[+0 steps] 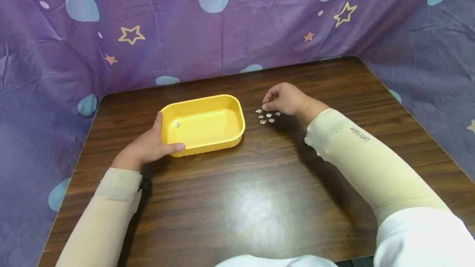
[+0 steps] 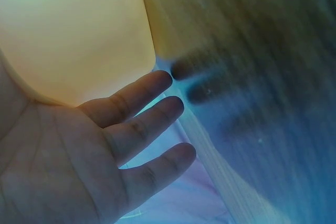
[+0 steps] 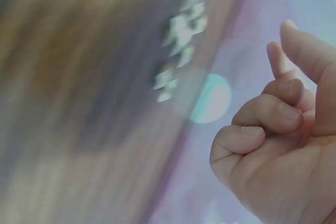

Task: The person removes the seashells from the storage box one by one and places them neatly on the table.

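Note:
A yellow plastic tub (image 1: 208,147) sits on the table, with one small whitish piece (image 1: 178,125) inside near its left end. My left hand (image 1: 152,141) holds that end, its thumb along the front rim. In the left wrist view, several fingers (image 2: 142,135) extend beside the tub wall (image 2: 79,35). To the tub's right lie several small whitish fan-shaped pieces, like seashells (image 1: 269,115), blurred in the right wrist view. My right hand (image 1: 287,99) is just above them. Its thumb and index finger stand slightly apart with nothing visible between them; the other fingers (image 3: 268,114) are curled.
The dark wood-grain table (image 1: 222,201) runs to a purple curtain (image 1: 178,24) with stars and blue spots behind and at the sides. Both forearms wear pale sleeves (image 1: 363,160). A small black object (image 1: 145,185) is at the left wrist.

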Action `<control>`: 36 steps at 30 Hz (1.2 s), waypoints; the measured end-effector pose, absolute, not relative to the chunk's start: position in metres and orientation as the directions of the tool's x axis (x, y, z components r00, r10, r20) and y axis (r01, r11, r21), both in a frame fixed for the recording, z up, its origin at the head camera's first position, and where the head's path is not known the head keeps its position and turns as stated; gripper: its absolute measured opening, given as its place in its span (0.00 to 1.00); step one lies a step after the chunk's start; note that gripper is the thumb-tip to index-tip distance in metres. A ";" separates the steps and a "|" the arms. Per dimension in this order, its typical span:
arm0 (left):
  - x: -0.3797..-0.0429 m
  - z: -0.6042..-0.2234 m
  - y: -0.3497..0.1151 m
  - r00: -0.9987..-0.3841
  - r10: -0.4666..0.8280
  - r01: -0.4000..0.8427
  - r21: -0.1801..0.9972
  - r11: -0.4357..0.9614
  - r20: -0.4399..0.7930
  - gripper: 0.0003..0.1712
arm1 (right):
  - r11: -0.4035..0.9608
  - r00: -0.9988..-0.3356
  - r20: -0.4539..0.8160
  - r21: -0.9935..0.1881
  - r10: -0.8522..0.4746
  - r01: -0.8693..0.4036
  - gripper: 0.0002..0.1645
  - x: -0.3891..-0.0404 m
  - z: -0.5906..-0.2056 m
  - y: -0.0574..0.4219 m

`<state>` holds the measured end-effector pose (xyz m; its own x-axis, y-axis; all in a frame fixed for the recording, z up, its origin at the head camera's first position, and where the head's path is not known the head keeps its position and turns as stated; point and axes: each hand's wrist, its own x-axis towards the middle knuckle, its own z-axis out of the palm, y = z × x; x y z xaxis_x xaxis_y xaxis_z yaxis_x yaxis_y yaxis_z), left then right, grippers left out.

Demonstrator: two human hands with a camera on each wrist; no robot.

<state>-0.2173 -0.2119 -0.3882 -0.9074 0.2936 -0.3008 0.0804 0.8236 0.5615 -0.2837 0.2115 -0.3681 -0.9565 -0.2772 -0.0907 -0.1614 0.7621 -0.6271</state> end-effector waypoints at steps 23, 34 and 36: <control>-0.219 -0.390 -0.214 -0.905 0.304 0.082 0.580 0.810 -0.296 0.81 | 0.588 -0.889 -0.039 -0.763 -0.457 -0.269 0.07 -0.281 -0.338 0.085; -0.219 -0.387 -0.215 -0.896 0.307 0.083 0.559 0.825 -0.320 0.82 | 0.571 -0.877 -0.076 -0.785 -0.475 -0.241 0.09 -0.285 -0.354 0.052; -0.219 -0.388 -0.215 -0.896 0.304 0.081 0.556 0.828 -0.323 0.81 | 0.569 -0.879 -0.073 -0.786 -0.471 -0.240 0.09 -0.285 -0.357 0.046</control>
<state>-0.2193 -0.2149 -0.3875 -0.8962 0.3041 -0.3231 0.0805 0.8275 0.5556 -0.2855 0.0455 -0.3573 -0.8791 -0.4711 -0.0726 -0.2401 0.5692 -0.7864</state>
